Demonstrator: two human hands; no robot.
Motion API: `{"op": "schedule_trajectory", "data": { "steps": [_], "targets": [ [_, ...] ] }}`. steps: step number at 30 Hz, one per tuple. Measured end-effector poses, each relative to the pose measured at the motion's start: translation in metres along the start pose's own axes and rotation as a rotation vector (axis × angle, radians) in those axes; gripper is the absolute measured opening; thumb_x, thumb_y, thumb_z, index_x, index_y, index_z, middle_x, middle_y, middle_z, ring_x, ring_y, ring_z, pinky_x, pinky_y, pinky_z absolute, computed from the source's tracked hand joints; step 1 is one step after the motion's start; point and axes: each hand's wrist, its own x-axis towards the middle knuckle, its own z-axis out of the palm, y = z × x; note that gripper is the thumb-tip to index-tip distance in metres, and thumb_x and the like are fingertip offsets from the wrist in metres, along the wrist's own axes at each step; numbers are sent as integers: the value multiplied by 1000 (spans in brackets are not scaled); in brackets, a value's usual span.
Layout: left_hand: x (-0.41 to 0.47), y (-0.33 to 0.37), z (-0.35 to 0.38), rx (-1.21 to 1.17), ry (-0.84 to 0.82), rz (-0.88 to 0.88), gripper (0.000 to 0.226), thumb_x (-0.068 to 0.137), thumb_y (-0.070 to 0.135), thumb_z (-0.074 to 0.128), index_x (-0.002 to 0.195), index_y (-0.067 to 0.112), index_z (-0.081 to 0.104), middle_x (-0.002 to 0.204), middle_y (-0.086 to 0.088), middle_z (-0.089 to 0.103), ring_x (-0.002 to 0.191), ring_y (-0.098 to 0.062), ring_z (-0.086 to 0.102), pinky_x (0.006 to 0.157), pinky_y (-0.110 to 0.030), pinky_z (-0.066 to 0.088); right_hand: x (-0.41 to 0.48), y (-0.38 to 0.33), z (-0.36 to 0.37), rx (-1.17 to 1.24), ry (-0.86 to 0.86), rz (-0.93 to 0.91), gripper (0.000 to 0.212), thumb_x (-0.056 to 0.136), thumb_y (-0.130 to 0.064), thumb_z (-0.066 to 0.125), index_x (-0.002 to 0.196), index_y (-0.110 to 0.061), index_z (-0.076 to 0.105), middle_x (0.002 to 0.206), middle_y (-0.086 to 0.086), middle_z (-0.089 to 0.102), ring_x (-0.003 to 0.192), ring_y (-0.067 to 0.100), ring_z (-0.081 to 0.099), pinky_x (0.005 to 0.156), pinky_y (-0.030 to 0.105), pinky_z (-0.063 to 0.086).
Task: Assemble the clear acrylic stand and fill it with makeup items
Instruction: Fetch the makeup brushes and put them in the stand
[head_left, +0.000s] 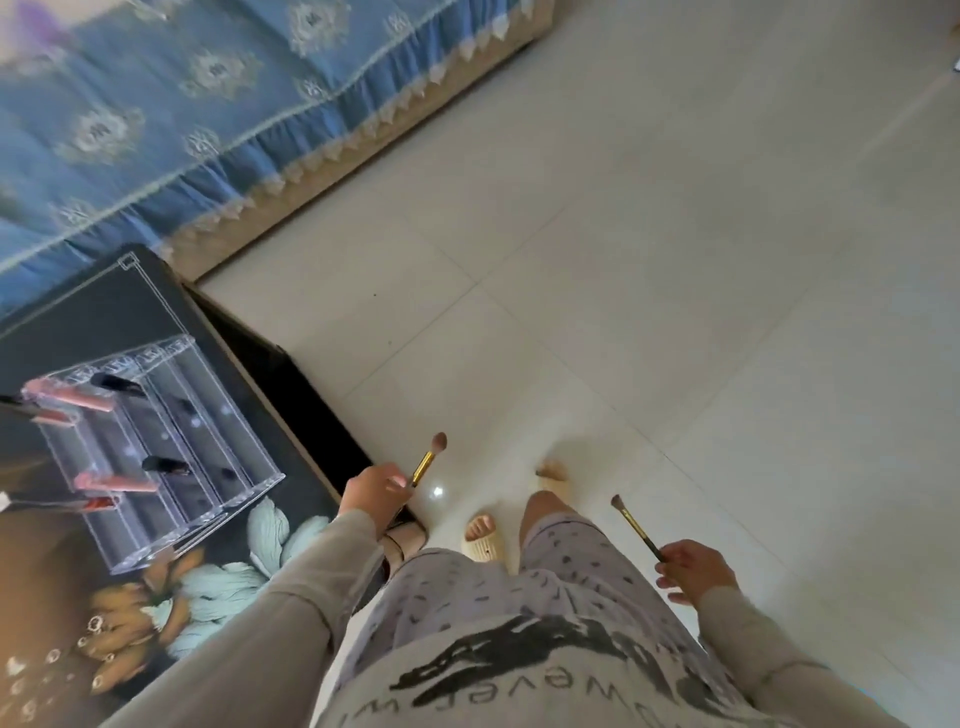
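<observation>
Partly filled with pink tubes (79, 398), the clear stand (200, 436) is set by the edge of the table (98, 317); one brush (429, 459) is gripped in the left hand (371, 492), a second brush (637, 528) in the right hand (695, 569).

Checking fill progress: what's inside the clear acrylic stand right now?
Inside the acrylic stand: pink tubes and dark-capped items, toward the image's left. Some tips run off the frame edge, and blur hides what the dark ones are.

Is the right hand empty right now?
No, the right hand pinches a makeup brush by the end of its dark handle.
</observation>
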Motion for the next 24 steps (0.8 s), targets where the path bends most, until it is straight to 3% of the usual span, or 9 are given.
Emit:
{"op": "schedule_trajectory", "data": {
  "steps": [8, 9, 12, 16, 18, 20, 22, 24],
  "targets": [
    [16, 2, -7, -160, 68, -246, 10, 84, 16, 60, 90, 13, 67, 95, -9, 68, 97, -29, 63, 77, -24, 43, 56, -135, 16, -320, -143, -149, 16, 81, 13, 54, 79, -3, 55, 69, 13, 59, 55, 23, 53, 51, 26, 43],
    [16, 1, -7, -200, 75, -281, 5, 83, 14, 60, 81, 14, 65, 87, -9, 67, 93, -29, 63, 74, -25, 43, 63, -156, 19, -364, -159, -178, 15, 81, 13, 54, 80, -3, 56, 72, 14, 59, 55, 23, 53, 52, 26, 43],
    [15, -1, -1, -302, 105, -409, 27, 82, 12, 59, 59, 23, 52, 70, -3, 58, 78, -24, 57, 62, -24, 38, 82, -219, 27, -510, -214, -280, 15, 81, 13, 52, 84, -2, 57, 70, 13, 58, 55, 23, 52, 53, 26, 42],
    [11, 5, 12, -462, 183, -546, 6, 82, 13, 60, 81, 13, 66, 83, -10, 63, 82, -27, 59, 69, -23, 36, 95, -296, 43, -686, -279, -412, 14, 83, 8, 52, 89, -4, 55, 79, 16, 60, 66, 26, 54, 52, 26, 43],
    [10, 9, 19, -569, 217, -606, 10, 81, 11, 63, 87, 6, 69, 84, -14, 65, 91, -32, 63, 70, -25, 37, 99, -326, 54, -769, -285, -464, 16, 83, 8, 52, 90, -6, 55, 83, 17, 60, 70, 26, 55, 47, 23, 45],
    [7, 19, 26, -640, 222, -665, 5, 81, 10, 64, 78, 8, 68, 93, -19, 69, 95, -34, 64, 74, -29, 41, 100, -349, 66, -862, -296, -491, 15, 84, 7, 53, 93, -5, 57, 86, 16, 60, 67, 24, 56, 40, 17, 45],
    [8, 26, 30, -717, 248, -707, 16, 80, 9, 64, 66, 16, 60, 98, -20, 70, 96, -34, 63, 78, -29, 43, 101, -370, 81, -922, -327, -507, 15, 84, 7, 55, 94, -4, 58, 89, 15, 59, 60, 20, 55, 34, 12, 41],
    [13, 30, 30, -768, 249, -739, 15, 80, 10, 65, 68, 17, 60, 101, -19, 71, 97, -33, 63, 81, -28, 44, 101, -388, 97, -969, -334, -518, 15, 84, 7, 54, 95, -3, 58, 90, 15, 58, 57, 17, 53, 34, 12, 41]
  ]
}}
